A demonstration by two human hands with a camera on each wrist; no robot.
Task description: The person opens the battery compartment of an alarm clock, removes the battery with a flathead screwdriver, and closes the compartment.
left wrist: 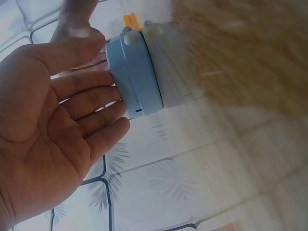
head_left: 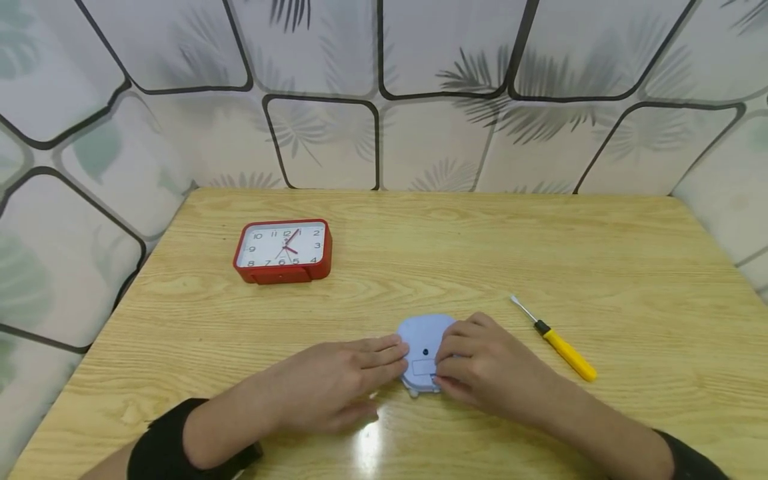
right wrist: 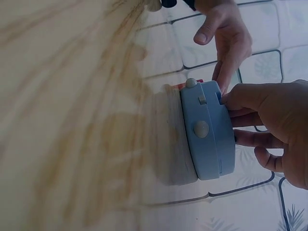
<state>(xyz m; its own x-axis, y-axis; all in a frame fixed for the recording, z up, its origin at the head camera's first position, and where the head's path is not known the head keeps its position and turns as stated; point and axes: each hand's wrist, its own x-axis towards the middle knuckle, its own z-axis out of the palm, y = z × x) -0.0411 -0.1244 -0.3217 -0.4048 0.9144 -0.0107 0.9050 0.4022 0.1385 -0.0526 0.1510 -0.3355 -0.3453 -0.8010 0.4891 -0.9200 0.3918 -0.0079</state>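
A light blue, rounded plastic device lies flat on the table, with a black dot and a rectangular cover outline on its upper face. Two whitish round knobs or feet show on its near side in the right wrist view. My left hand lays its straight fingertips against the device's left edge, thumb held apart. From the other side my right hand bends its fingers over the device's upper face. Its thumb tip sits at a notch by the cover, partly hidden in the head view.
A red alarm clock with a white dial stands at the back left of the wooden table. To the right of my right hand lies a yellow-handled screwdriver, its tip pointing away. A patterned wall cloth borders the table's far edge.
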